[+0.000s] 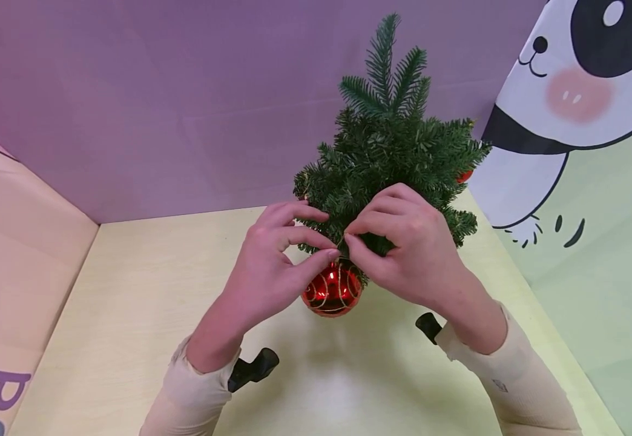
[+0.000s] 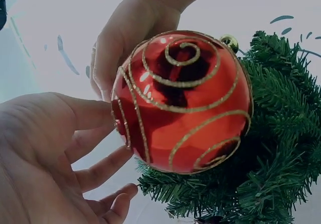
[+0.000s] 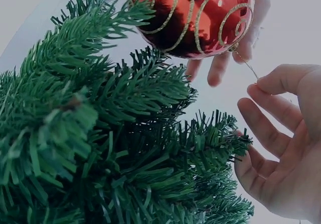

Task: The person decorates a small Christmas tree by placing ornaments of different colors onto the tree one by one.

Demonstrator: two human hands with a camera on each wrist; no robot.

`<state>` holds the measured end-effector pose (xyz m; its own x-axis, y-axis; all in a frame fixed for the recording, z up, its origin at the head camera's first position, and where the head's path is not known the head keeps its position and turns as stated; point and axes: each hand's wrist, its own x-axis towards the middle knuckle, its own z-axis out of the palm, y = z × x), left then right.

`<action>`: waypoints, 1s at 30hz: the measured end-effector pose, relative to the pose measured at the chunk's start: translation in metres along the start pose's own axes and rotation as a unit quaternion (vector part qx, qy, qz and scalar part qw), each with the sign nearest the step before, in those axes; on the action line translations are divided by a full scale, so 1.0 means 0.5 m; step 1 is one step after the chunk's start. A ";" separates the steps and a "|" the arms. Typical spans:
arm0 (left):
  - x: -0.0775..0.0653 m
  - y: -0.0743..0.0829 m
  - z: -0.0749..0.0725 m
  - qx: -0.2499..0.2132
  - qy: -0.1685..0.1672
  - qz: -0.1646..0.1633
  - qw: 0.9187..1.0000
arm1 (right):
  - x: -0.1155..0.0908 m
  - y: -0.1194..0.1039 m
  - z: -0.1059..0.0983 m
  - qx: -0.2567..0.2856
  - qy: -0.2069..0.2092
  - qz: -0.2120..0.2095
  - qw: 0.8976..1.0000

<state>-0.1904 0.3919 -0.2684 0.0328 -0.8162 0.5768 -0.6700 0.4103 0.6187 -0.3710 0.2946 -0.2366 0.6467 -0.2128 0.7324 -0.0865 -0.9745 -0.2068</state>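
Observation:
A shiny red Christmas bauble [image 1: 331, 297] with gold glitter swirls hangs in front of a small artificial Christmas tree [image 1: 387, 151]. At its top, my left hand [image 1: 272, 260] pinches the bauble with thumb and index finger, the other fingers spread. My right hand [image 1: 411, 245] pinches the thin gold string [image 3: 249, 67] between thumb and index finger, a little above the bauble's cap [image 3: 233, 47]. The string runs taut from cap to fingertips in the right wrist view. In the left wrist view, the bauble [image 2: 183, 103] hides part of the right hand.
Another red ornament [image 1: 464, 176] shows at the tree's right side, and a small gold ball [image 2: 229, 43] is near the branches. The tree stands on a pale wooden table [image 1: 147, 290]. Behind rises a purple backdrop [image 1: 185, 109]; a panda-printed panel [image 1: 566, 200] stands right.

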 end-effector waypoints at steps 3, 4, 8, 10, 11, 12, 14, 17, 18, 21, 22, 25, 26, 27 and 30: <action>0.000 0.001 0.001 -0.017 0.008 -0.001 1.000 | -0.004 0.000 -0.001 0.017 -0.010 0.009 1.000; 0.001 0.001 0.001 -0.023 0.013 -0.001 1.000 | -0.006 -0.001 -0.002 0.023 -0.014 0.013 1.000; 0.004 0.002 0.003 -0.045 0.028 0.003 0.999 | -0.012 -0.003 0.001 0.048 -0.042 0.026 0.998; 0.005 0.003 0.003 -0.051 0.031 0.005 0.998 | -0.015 -0.004 0.005 0.047 -0.058 0.030 0.997; 0.005 0.004 0.003 -0.056 0.031 0.004 0.998 | -0.016 -0.004 0.007 0.046 -0.064 0.032 0.996; 0.005 0.005 0.003 -0.060 0.030 0.003 0.998 | -0.016 -0.003 0.009 0.044 -0.067 0.032 0.996; 0.004 0.006 0.003 -0.069 0.028 0.001 0.997 | -0.017 -0.003 0.014 0.043 -0.064 0.031 0.997; 0.004 0.009 0.002 -0.084 0.027 -0.001 0.996 | -0.019 -0.004 0.021 0.058 -0.050 0.029 0.997; 0.004 0.010 0.002 -0.088 0.027 -0.002 0.996 | -0.019 -0.004 0.022 0.063 -0.045 0.028 0.997; 0.004 0.012 0.000 -0.096 0.028 0.000 0.995 | -0.021 -0.006 0.025 0.084 -0.037 0.029 0.995; 0.004 0.012 -0.001 -0.098 0.028 0.001 0.995 | -0.021 -0.006 0.025 0.090 -0.036 0.030 0.995; 0.004 0.013 -0.003 -0.102 0.028 0.005 0.994 | -0.023 -0.007 0.024 0.102 -0.029 0.036 0.994; 0.005 0.013 -0.003 -0.103 0.028 0.007 0.994 | -0.023 -0.007 0.023 0.105 -0.025 0.039 0.993; 0.005 0.013 -0.004 -0.103 0.029 0.008 0.994 | -0.023 -0.008 0.022 0.104 -0.019 0.043 0.993; 0.006 0.010 -0.003 -0.095 0.033 0.013 0.995 | -0.025 -0.008 0.019 0.091 0.008 0.055 0.994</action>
<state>-0.1926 0.3925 -0.2626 0.0706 -0.7781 0.6242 -0.5189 0.5058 0.6892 -0.3715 0.3020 -0.2508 0.6290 -0.3205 0.7083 -0.0165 -0.9164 -0.4000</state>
